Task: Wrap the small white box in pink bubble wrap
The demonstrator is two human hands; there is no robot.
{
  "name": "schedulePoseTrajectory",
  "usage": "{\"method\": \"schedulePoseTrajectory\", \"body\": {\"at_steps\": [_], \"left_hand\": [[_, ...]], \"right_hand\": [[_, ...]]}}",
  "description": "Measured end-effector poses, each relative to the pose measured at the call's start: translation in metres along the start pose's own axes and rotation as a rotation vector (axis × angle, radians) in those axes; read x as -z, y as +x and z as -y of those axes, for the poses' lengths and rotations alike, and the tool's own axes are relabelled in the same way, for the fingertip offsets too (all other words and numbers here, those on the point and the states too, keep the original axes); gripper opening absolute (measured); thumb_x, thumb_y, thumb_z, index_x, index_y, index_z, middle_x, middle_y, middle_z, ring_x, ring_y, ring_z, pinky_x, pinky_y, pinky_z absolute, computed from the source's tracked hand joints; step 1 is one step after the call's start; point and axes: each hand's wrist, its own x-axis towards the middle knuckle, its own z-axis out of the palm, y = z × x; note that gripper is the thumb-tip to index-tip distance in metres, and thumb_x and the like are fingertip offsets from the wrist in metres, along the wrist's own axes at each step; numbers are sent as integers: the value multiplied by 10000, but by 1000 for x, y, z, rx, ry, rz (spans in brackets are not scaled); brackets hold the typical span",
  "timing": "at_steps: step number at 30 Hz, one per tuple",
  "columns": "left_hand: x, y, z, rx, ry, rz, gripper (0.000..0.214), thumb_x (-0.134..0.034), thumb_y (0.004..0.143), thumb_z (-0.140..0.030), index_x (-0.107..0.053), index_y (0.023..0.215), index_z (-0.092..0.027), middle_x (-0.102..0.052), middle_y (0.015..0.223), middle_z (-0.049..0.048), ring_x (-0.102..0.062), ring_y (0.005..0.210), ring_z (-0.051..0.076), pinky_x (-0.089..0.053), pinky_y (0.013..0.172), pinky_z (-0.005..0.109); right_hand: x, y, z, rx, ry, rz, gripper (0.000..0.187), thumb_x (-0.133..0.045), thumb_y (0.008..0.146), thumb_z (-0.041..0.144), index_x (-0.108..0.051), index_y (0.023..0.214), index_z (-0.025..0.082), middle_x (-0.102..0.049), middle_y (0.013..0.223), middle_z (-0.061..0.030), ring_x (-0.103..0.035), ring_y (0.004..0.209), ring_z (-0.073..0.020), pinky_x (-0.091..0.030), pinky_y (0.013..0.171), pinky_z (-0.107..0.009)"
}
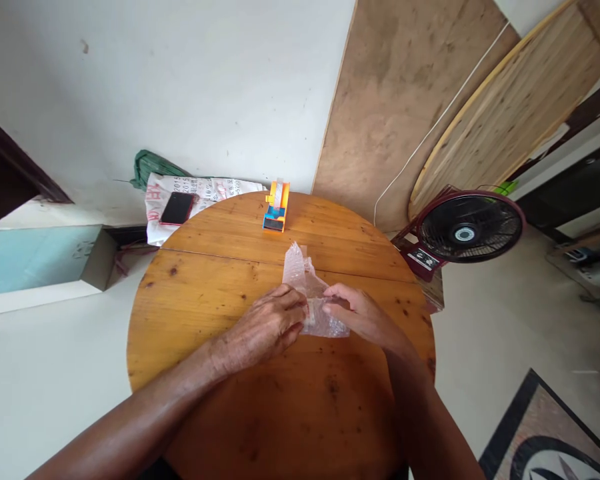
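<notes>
A pinkish, see-through sheet of bubble wrap (314, 283) lies on the round wooden table (200, 300), with one end sticking up at the far side. From the left, my left hand (275, 317) closes its curled fingers on the wrap's left edge. On the other side, my right hand (356, 312) touches the right part of the wrap, thumb and forefinger apart. Something pale seems to lie inside the wrap between the hands; I cannot make out what it is. Beyond the wrap stands an orange and blue tape dispenser (277, 207).
A black phone (177, 209) with a red edge rests on a printed white sack (153, 230) behind the table's left rim. To the right stands a dark red fan (464, 233). A white wall and wooden boards (400, 87) rise behind the table.
</notes>
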Motion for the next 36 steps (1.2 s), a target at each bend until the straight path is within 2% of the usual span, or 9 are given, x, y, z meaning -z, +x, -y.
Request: {"method": "schedulePoseTrajectory", "body": {"at_steps": [3, 8, 10, 13, 16, 21, 25, 29, 36], "left_hand": [[-1, 0, 1, -5, -3, 2, 168, -523, 893, -136, -671, 959, -178, -651, 1101, 69, -539, 1036, 196, -484, 915, 336], [-3, 0, 3, -13, -18, -10, 162, -535, 873, -120, -675, 938, -170, -663, 1073, 75, -549, 1024, 197, -497, 910, 337], [-3, 0, 3, -15, -17, -14, 157, -541, 866, -115, -677, 923, -171, -664, 1077, 73, -551, 1027, 200, -498, 915, 339], [-4, 0, 3, -12, -9, -15, 151, -542, 860, -109, -674, 901, -172, -663, 1070, 67, -552, 1028, 201, -497, 921, 338], [-5, 0, 4, -9, -19, -8, 142, -537, 865, -112, -666, 873, -171, -660, 1043, 64, -551, 1021, 198, -497, 923, 333], [-9, -1, 6, -7, -35, -6, 140, -526, 868, -95, -641, 860, -174, -654, 1043, 59, -543, 1032, 194, -488, 937, 333], [-11, -2, 8, 12, -31, -10, 112, -560, 842, -92, -628, 865, -178, -659, 1050, 51, -539, 1039, 201, -482, 939, 336], [-12, -1, 9, -2, -35, -19, 138, -557, 840, -80, -633, 890, -184, -665, 1060, 43, -540, 1042, 198, -467, 947, 333], [-7, -1, 8, -8, -2, 5, 139, -577, 837, -110, -661, 913, -190, -668, 1051, 51, -533, 1018, 207, -444, 899, 341]], "right_hand": [[-11, -2, 1, -20, -123, -154, 204, -549, 868, 370, -635, 828, 189, -644, 898, -46, -588, 818, -194, -444, 746, -311], [-32, -9, -10, -74, -124, -345, 244, -562, 818, 412, -578, 750, 178, -480, 1342, -150, -498, 1199, -283, -428, 907, -359], [-36, -11, -12, -114, -109, -361, 247, -561, 806, 425, -588, 790, 180, -536, 1249, -144, -537, 1115, -268, -434, 872, -352], [-41, -10, -9, -160, -103, -347, 249, -542, 812, 437, -588, 799, 193, -608, 891, -55, -558, 812, -200, -418, 715, -296], [-48, -6, -5, -189, -81, -344, 235, -544, 798, 421, -533, 711, 203, -527, 663, 19, -471, 631, -149, -331, 584, -251], [-61, 1, -8, -174, -17, -503, 242, -568, 757, 374, -441, 633, 209, -406, 576, 53, -383, 570, -119, -267, 541, -240], [-70, 3, -4, -102, 151, -624, 216, -577, 792, 381, -495, 700, 204, -454, 625, 47, -414, 592, -120, -328, 559, -233], [-77, 3, 5, -24, 291, -634, 186, -552, 853, 381, -559, 835, 196, -540, 704, 26, -489, 626, -129, -398, 585, -234], [-80, 2, 12, 28, 252, -627, 277, -516, 899, 345, -566, 1131, 201, -666, 881, -15, -597, 722, -149, -478, 662, -250]]}}
